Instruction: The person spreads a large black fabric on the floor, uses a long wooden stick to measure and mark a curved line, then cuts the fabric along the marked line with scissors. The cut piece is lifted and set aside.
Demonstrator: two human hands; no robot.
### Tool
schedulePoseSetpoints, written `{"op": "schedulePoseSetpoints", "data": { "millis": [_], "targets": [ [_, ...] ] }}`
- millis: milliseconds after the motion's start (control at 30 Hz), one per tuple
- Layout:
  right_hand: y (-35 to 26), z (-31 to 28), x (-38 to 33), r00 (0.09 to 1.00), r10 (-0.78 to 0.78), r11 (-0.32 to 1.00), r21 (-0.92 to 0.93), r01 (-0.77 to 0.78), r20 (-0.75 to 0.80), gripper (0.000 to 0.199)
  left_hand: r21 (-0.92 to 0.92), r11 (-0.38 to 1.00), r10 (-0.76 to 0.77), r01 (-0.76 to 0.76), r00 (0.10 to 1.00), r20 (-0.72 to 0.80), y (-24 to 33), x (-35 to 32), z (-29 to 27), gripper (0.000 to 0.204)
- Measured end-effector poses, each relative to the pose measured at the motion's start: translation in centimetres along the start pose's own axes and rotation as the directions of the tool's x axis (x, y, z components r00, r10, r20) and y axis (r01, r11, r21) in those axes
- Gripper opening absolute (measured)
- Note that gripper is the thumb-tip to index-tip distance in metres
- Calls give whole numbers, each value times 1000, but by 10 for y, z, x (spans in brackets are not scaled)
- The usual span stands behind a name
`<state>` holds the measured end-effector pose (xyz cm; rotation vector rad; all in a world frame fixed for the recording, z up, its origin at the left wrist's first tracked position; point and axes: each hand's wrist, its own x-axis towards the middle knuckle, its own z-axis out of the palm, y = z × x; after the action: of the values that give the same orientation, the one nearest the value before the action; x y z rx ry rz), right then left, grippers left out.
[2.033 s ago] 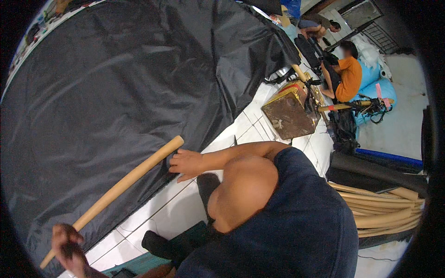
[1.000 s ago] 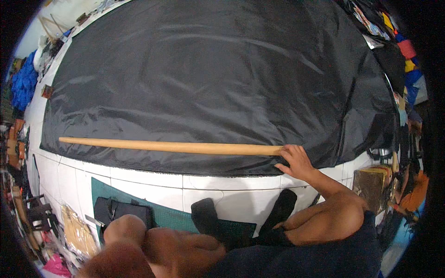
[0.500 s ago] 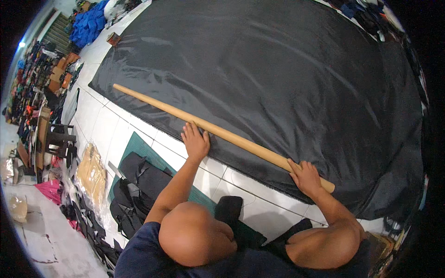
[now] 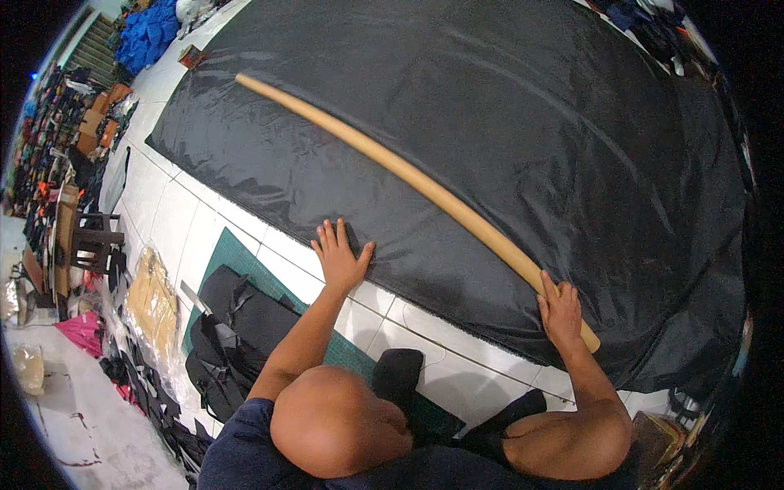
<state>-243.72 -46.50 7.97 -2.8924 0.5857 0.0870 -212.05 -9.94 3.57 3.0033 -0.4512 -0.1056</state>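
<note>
Closest in, the person's bent knees and blue shorts fill the lower edge, with dark socked feet resting partly on a green cutting mat (image 4: 245, 261) on the white tiled floor (image 4: 163, 220). Beside the mat, to the left, lie black bag pieces (image 4: 237, 327) and some tan paper patterns (image 4: 151, 306).

Just beyond, the left hand (image 4: 339, 257) lies flat with its fingers spread, palm pressing the near hem of a big sheet of black fabric (image 4: 506, 114). The right hand (image 4: 560, 310) sits well apart from it, fingers curled over the near end of a long wooden pole (image 4: 392, 167); how firmly it grips I cannot tell.

The pole is round, smooth and pale tan. It lies on the fabric and runs diagonally from the right hand up and away to the far left corner of the sheet, passing beyond the left hand without touching it.

The fabric is thin, slightly glossy and creased, spread out flat across the floor. Past its far left edge sits a heap of blue cloth (image 4: 151, 33).
</note>
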Motion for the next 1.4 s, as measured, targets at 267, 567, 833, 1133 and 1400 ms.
{"op": "schedulePoseSetpoints", "data": {
  "millis": [267, 567, 833, 1133, 1400],
  "targets": [
    [35, 5, -19, 973, 207, 978, 45, -204, -98, 60, 71, 996, -53, 48, 997, 61, 4, -9, -8, 90],
    [91, 2, -47, 868, 472, 881, 71, -467, -154, 60, -167, 984, 56, -56, 998, -6, -7, -7, -4, 83],
    [147, -6, -66, 702, 693, 720, 98, -688, -165, 58, -490, 856, -283, 164, 943, -178, -25, -14, 3, 88],
    [208, -22, -58, 590, 794, 606, 255, -753, -145, 57, -821, 76, -409, 565, 769, 491, -52, 19, 11, 77],
    [148, -27, -91, 748, 599, 796, 307, -521, -285, 56, -869, 140, -418, 474, 824, 382, -28, -1, 16, 81]
  ]
}}
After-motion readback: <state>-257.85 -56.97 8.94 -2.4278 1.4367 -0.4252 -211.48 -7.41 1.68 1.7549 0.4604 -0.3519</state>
